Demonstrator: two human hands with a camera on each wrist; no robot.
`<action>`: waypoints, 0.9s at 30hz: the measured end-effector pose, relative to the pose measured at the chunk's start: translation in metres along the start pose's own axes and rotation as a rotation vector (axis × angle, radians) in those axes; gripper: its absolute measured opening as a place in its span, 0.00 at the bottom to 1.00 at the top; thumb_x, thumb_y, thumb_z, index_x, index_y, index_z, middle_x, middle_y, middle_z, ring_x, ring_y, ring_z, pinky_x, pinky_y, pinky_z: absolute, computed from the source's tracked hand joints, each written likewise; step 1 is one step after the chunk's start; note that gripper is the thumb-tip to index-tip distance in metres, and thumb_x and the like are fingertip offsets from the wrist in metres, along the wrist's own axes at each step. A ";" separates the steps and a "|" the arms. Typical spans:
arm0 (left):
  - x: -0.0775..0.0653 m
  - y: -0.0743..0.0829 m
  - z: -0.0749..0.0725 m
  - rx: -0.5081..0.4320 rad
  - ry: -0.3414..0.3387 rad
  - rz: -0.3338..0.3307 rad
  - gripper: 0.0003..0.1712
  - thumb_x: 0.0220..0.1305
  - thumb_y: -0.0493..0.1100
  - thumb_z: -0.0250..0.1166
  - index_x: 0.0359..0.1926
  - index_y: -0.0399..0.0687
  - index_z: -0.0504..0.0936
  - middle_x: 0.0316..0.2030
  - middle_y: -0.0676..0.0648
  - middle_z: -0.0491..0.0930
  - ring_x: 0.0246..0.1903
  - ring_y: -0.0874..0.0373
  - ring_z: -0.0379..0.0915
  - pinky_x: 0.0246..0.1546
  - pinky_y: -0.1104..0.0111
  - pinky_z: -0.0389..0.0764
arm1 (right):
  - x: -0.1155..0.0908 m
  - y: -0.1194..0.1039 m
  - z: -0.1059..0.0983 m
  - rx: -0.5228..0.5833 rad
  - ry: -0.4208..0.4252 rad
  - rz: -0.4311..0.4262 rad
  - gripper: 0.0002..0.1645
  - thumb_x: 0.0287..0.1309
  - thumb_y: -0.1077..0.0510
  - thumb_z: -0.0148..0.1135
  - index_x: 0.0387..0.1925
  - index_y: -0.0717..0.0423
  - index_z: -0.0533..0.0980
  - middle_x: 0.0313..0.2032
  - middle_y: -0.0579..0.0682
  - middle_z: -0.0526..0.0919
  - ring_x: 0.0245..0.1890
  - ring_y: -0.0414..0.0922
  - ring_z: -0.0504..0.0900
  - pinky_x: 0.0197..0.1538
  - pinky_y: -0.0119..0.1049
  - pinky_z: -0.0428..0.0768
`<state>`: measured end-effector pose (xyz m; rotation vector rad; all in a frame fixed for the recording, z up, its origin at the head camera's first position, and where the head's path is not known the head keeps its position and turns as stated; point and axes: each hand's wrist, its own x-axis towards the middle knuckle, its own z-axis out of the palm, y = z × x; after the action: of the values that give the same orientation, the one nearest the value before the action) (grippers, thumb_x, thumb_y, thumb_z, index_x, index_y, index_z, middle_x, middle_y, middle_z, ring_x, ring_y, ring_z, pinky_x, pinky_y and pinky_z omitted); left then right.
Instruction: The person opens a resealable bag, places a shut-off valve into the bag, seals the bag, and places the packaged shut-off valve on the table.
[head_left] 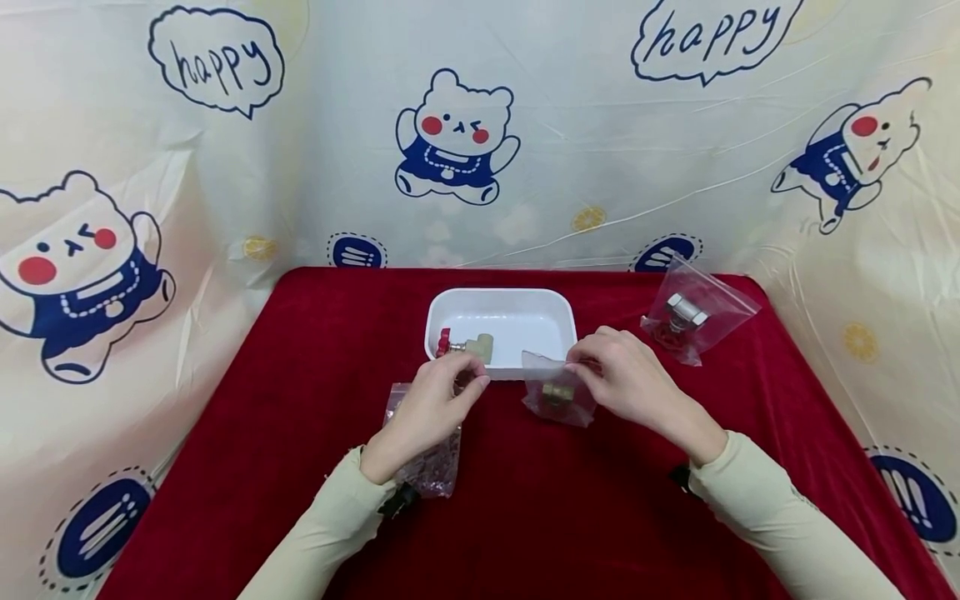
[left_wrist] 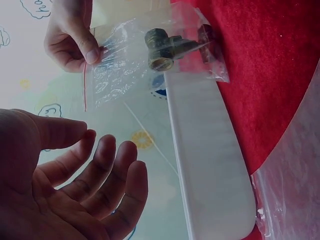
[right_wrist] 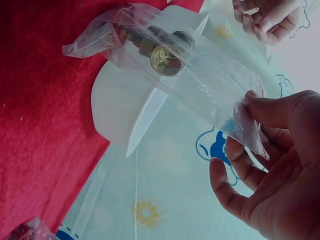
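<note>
My right hand (head_left: 633, 379) pinches the top edge of a clear zip bag (left_wrist: 117, 62) between thumb and fingers. The bag hangs in front of the white tray (head_left: 501, 302). Inside it, low down, lies a brass valve (right_wrist: 167, 60) with threaded ends. My left hand (head_left: 431, 398) hovers at the tray's near left, fingers loosely curled and thumb close to the index finger. Nothing shows in its grasp in the left wrist view. Within the tray, on the left, sits a valve (head_left: 480, 347) with a beige body and a red handle.
At the back right of the red cloth-covered table (head_left: 330, 350) lies another zip bag (head_left: 712, 308), holding a silver valve (head_left: 686, 312) with a red handwheel. A crumpled clear bag (head_left: 438, 467) lies beneath my left forearm. Printed curtains (head_left: 570, 158) enclose the table.
</note>
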<state>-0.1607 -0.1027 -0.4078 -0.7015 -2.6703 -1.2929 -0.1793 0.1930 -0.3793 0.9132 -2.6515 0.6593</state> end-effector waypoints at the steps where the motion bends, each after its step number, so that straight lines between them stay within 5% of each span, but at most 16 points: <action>1: 0.001 0.000 0.000 0.001 0.000 0.003 0.04 0.73 0.37 0.67 0.39 0.51 0.84 0.37 0.54 0.82 0.34 0.59 0.74 0.36 0.64 0.81 | -0.001 0.001 -0.001 -0.002 0.004 0.005 0.05 0.58 0.63 0.77 0.35 0.51 0.88 0.31 0.44 0.86 0.32 0.43 0.78 0.35 0.44 0.79; 27: -0.002 -0.003 0.003 -0.017 -0.003 0.000 0.05 0.72 0.37 0.67 0.37 0.51 0.83 0.34 0.55 0.80 0.33 0.60 0.74 0.37 0.64 0.81 | -0.016 0.037 -0.015 -0.060 0.104 0.087 0.05 0.56 0.64 0.78 0.35 0.57 0.88 0.33 0.50 0.88 0.32 0.46 0.79 0.34 0.45 0.78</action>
<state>-0.1600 -0.1030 -0.4122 -0.7060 -2.6642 -1.3174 -0.1896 0.2347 -0.3847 0.7311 -2.6152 0.6253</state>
